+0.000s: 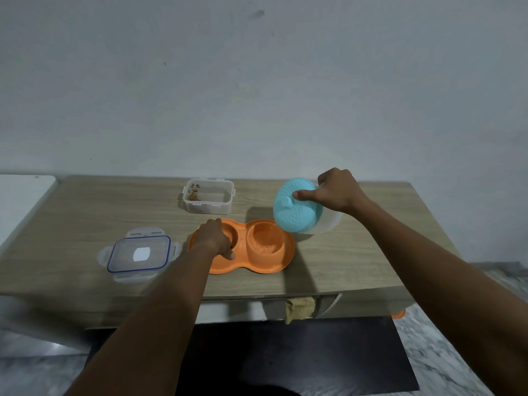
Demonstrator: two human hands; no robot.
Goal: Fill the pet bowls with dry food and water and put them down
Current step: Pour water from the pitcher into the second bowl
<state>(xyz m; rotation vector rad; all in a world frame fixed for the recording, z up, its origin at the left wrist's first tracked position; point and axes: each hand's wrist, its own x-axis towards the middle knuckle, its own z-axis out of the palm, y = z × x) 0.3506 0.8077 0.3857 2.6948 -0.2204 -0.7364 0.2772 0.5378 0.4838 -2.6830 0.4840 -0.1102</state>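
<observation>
Orange twin bowl (251, 265), translucent jug (330, 224) with pale-blue, scale-patterned cover (297, 217), blue-rimmed clear container lid (139, 254), light wood-grain bench (85, 212).

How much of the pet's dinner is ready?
Looks done: the clear plastic food box is open and nearly empty, though the left hand hides the left cup of the orange double pet bowl it holds. In hand: the right hand tips the blue-lidded clear jug, water running into the right cup. Left: putting the bowl down.
</observation>
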